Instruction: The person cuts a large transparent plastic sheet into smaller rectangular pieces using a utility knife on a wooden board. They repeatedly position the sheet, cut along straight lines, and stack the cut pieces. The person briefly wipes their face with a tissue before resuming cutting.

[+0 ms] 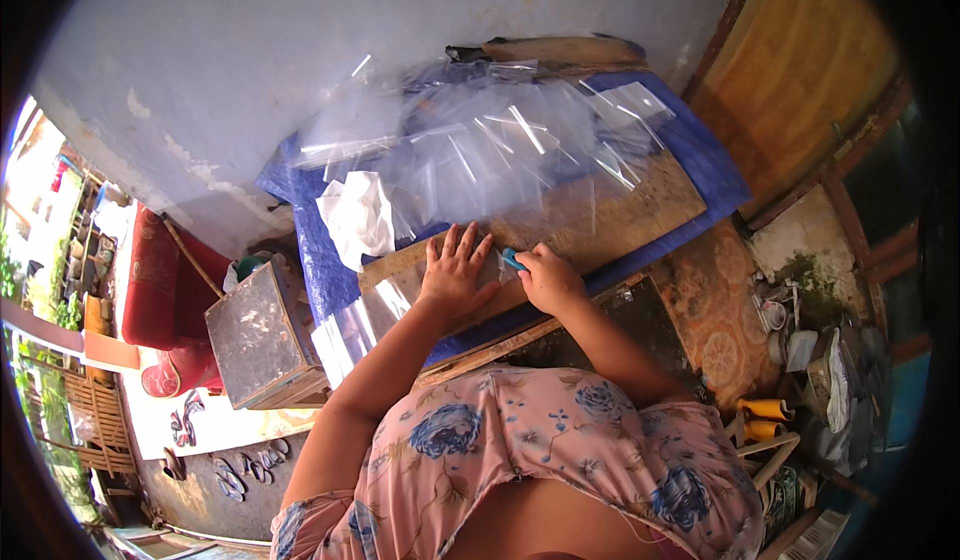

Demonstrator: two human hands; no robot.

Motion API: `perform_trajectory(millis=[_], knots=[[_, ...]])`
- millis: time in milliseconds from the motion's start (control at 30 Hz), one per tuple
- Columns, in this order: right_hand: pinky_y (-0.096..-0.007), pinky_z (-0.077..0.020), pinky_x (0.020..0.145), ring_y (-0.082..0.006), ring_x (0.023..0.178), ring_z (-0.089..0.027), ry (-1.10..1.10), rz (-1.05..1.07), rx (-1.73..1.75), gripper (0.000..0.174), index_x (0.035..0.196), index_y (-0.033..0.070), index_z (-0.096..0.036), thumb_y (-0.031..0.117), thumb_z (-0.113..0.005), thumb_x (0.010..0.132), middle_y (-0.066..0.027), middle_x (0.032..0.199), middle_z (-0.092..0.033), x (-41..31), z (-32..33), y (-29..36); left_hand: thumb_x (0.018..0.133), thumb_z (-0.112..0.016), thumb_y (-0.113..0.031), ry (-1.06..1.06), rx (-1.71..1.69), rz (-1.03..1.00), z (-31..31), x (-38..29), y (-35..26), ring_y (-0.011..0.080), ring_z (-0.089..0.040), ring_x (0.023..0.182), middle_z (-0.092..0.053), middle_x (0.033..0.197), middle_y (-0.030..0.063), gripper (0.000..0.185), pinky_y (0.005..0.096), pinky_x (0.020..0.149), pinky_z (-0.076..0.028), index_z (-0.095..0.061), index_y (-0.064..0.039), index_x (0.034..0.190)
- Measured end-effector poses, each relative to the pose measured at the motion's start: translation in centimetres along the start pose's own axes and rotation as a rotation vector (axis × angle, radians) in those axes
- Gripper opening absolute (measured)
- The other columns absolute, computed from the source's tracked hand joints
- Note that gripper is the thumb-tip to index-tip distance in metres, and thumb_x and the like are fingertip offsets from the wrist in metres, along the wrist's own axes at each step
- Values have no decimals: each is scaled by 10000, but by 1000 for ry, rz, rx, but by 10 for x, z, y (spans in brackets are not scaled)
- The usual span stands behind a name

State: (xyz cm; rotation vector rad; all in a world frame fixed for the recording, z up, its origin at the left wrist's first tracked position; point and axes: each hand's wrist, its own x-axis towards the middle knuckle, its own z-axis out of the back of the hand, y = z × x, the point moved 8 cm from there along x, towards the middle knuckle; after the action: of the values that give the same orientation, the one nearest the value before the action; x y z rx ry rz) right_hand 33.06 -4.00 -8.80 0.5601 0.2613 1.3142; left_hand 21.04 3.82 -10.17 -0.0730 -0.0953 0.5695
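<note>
My left hand (455, 271) lies palm down with its fingers spread, on clear plastic over a wooden board (652, 207). Just to its right, my right hand (551, 279) grips a small blue tool (514, 258), whose kind I cannot tell; its tip end is against the plastic at the board. Many clear plastic sheets or bags (480, 155) are heaped across the far part of the board. A crumpled white plastic bag (358, 219) sits beyond my left hand. More clear plastic (341, 346) lies left of my left forearm.
A blue tarpaulin (705, 147) is spread under the board, against a grey wall (375, 5). At the left stand a worn wooden box or cabinet (255, 335) and a red sofa (150, 282). Sandals (229, 479) lie on the floor. Assorted household items (832, 380) crowd the right side.
</note>
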Motion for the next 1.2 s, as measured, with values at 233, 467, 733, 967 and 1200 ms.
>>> perform_trajectory(millis=[233,467,733,967,1200], knots=[[-496,-507,725,-395,868,-607,-30,44,-82,261,1070,83,-555,186,-596,834,-164,1018,-555,39,13,3,770,-598,-533,-90,-99,5,8,-5,2,387,-152,1416,-165,1538,179,953,584,1103,-158,-157,-93,1491],[-469,-497,825,-386,984,-602,134,75,-45,454,1136,21,-520,293,-668,804,-212,1087,-600,58,-39,46,674,-641,-482,-317,-108,161,26,-23,10,433,-151,1398,-185,1470,315,1023,563,1107,-129,-174,-26,1463],[-446,-502,700,-348,784,-646,210,149,-17,293,881,14,-611,300,-648,831,-184,820,-653,91,-36,30,773,-594,-555,-123,37,686,22,-104,45,415,-114,1416,-140,1525,244,958,596,1098,-111,-183,-51,1478],[-481,-501,740,-404,830,-642,34,7,-5,299,923,-5,-638,276,-630,823,-248,859,-653,184,35,-58,812,-526,-588,-171,-16,709,8,-93,42,417,-157,1405,-199,1512,243,875,592,1091,-139,-265,-64,1462],[-470,-477,803,-416,902,-633,-596,-248,-105,379,934,-13,-635,355,-582,858,-240,930,-667,249,167,-162,823,-530,-553,-140,-53,709,4,-63,25,395,-142,1414,-193,1522,212,845,581,1107,-122,-252,-84,1468]])
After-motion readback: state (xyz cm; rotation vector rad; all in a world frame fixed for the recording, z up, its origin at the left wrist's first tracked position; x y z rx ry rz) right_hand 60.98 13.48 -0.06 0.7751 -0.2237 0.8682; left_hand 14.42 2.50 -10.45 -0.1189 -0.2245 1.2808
